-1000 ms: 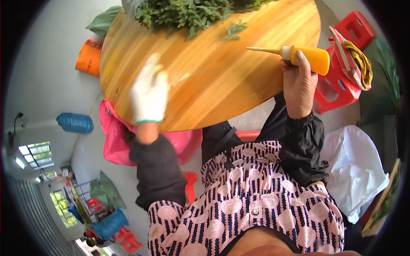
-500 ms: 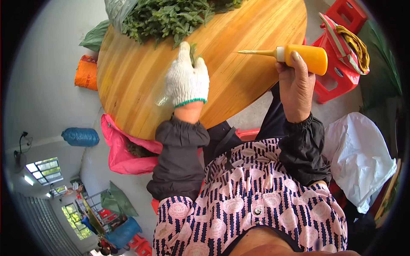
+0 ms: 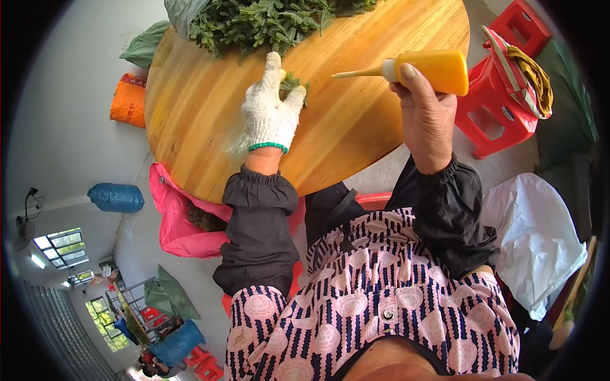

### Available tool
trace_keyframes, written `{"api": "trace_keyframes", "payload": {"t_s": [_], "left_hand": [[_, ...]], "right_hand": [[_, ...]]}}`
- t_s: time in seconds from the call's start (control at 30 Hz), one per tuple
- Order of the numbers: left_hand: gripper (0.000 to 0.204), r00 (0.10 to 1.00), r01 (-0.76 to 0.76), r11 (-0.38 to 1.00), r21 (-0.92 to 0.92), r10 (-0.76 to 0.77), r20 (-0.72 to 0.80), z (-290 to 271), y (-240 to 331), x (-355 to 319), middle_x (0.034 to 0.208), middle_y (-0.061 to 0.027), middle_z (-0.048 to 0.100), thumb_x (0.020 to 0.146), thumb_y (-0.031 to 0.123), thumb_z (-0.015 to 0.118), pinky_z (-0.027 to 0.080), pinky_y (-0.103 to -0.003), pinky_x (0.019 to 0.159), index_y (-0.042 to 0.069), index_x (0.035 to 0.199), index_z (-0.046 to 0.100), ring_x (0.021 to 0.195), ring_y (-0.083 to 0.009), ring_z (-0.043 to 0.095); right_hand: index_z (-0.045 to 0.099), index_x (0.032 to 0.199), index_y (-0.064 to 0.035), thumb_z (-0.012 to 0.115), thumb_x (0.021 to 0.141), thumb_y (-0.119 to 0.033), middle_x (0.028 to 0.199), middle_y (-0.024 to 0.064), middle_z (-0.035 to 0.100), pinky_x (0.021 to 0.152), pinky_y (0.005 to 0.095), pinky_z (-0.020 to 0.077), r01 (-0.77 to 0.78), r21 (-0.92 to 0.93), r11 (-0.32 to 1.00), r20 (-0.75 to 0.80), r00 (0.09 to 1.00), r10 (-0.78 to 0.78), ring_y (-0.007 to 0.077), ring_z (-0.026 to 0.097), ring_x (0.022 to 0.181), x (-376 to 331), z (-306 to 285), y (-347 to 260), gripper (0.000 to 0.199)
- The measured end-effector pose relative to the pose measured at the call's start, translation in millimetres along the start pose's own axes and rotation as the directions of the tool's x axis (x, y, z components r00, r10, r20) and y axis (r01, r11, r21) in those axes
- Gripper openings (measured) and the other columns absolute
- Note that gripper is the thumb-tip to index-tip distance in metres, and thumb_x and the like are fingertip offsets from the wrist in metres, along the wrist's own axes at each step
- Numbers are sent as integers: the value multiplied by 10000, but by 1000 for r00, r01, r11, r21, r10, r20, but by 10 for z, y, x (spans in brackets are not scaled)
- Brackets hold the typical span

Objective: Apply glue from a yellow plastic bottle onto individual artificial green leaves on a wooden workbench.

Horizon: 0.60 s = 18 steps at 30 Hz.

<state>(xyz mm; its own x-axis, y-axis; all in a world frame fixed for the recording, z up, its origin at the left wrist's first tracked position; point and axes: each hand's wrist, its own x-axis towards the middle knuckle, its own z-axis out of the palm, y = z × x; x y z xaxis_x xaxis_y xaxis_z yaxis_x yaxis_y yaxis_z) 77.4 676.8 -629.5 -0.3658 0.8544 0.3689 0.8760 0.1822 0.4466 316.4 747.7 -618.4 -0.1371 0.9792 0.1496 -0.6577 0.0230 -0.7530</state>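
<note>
A white knitted glove with a green cuff covers my left hand point(image 3: 269, 108), which is over the wooden table. A small green sprig point(image 3: 292, 84) shows between its thumb and fingers; the index finger points toward the leaf pile. The other fingertips are hidden under the hand. My bare right hand point(image 3: 427, 117) is closed round a yellow squeeze bottle point(image 3: 435, 71). Held nearly level, the bottle has a white collar and a long thin nozzle pointing left toward the sprig, with a gap between them.
Green artificial-looking foliage point(image 3: 254, 28) lies heaped at the far side of the round wooden table point(image 3: 210, 120), beside a clear plastic bag point(image 3: 184, 14). A pink bag point(image 3: 181, 235) hangs by the near left edge. Red stools point(image 3: 495, 124) and a white sack point(image 3: 530, 235) are at the right.
My left hand has turned and its thumb has spread, bringing the sprig more into sight. My right hand has moved the bottle left and slightly farther away.
</note>
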Motion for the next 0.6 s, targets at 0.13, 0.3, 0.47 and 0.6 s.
{"api": "trace_keyframes", "payload": {"t_s": [0.13, 0.3, 0.47, 0.6], "left_hand": [[734, 994, -96, 995, 11, 97, -45, 42, -37, -48, 1229, -147, 724, 860, 163, 799, 533, -410, 956, 105, 1521, 486, 1088, -314, 681], [762, 993, -115, 986, 123, 115, 8, -4, -4, -23, 1161, -112, 733, 855, 299, 801, 405, -455, 1022, 78, 1502, 465, 1055, -302, 669], [777, 996, -84, 983, 165, 76, 57, -1, 23, -28, 1157, -108, 723, 880, 372, 764, 353, -516, 1066, 78, 1518, 431, 1098, -306, 651], [782, 993, -107, 974, 199, 97, 62, 7, 40, -16, 1267, -114, 717, 893, 325, 769, 405, -444, 1018, 43, 1531, 416, 1080, -284, 680]], "right_hand": [[699, 1064, -3, 775, 917, -103, 991, 60, 733, 868, 296, 524, 87, -94, 992, 138, 988, -73, 159, 685, 971, 41, 259, 53, 193], [703, 1056, 19, 788, 881, -28, 996, 68, 742, 875, 296, 553, 112, -222, 968, 268, 962, -50, 157, 709, 945, 83, 513, 129, 200], [704, 1056, 35, 754, 897, 14, 1014, 72, 747, 870, 290, 565, 189, -330, 925, 372, 927, -57, 152, 718, 958, 111, 569, 263, 169], [697, 1073, 40, 748, 903, 21, 1039, 84, 749, 894, 306, 581, 161, -327, 931, 368, 929, -32, 168, 729, 981, 132, 569, 352, 178]]}}
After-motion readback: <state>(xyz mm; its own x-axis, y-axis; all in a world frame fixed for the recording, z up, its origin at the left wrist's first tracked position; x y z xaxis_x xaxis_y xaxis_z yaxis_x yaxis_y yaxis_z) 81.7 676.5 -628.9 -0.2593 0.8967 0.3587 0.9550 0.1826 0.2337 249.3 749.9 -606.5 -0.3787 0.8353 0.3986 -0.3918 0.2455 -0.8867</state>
